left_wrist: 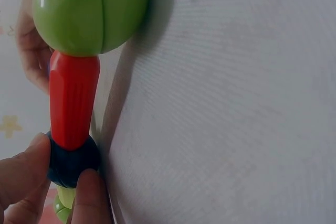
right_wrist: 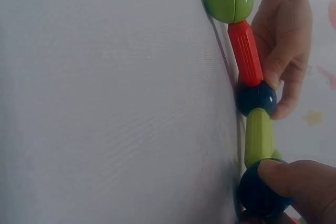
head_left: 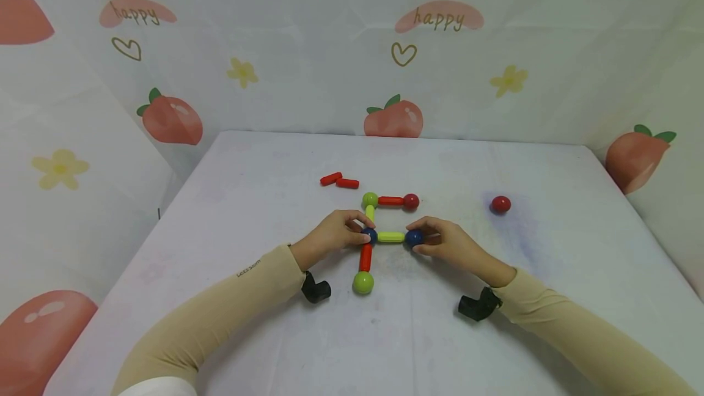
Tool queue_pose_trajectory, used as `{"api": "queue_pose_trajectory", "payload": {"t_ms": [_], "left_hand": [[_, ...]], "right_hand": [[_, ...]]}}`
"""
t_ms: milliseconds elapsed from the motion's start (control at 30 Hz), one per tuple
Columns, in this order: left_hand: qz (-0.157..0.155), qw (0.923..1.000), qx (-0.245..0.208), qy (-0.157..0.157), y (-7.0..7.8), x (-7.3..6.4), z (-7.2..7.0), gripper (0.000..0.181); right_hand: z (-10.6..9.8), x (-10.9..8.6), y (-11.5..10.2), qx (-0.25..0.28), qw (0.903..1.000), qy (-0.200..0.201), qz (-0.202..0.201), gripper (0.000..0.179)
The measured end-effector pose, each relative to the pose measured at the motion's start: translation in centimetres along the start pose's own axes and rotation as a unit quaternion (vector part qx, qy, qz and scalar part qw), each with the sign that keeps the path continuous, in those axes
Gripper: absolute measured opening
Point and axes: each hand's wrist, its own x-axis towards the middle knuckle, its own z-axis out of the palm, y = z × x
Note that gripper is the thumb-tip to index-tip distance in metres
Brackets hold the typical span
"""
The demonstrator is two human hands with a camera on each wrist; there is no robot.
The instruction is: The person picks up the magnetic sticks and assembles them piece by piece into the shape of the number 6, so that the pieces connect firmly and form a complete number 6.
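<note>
My left hand (head_left: 337,232) pinches a dark blue ball (left_wrist: 73,161) at the junction of a ball-and-rod build. From that ball a red rod (left_wrist: 74,100) runs toward me to a green ball (head_left: 363,283). A yellow-green rod (head_left: 391,237) leads right to a second blue ball (right_wrist: 264,188), which my right hand (head_left: 452,245) holds between thumb and fingers. Another yellow-green rod (head_left: 370,212) reaches away to a far green ball (head_left: 370,200). From there a red rod (head_left: 390,201) extends right and ends in a red ball (head_left: 411,201).
Two loose red rods, one of them this red rod (head_left: 348,183), lie behind the build. A loose red ball (head_left: 501,205) rests to the right. Black wrist mounts (head_left: 316,289) hang below both sleeves. A printed cloth backdrop (head_left: 308,47) stands behind the white table (head_left: 264,176).
</note>
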Motion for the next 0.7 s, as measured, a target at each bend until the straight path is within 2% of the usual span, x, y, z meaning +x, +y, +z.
{"api": "queue_pose_trajectory", "payload": {"t_ms": [700], "left_hand": [[-0.010, 1.0000, -0.002, 0.001, 0.12, -0.16, -0.01, 0.022]], "right_hand": [[-0.23, 0.27, -0.08, -0.008, 1.0000, -0.002, -0.002, 0.039]]}}
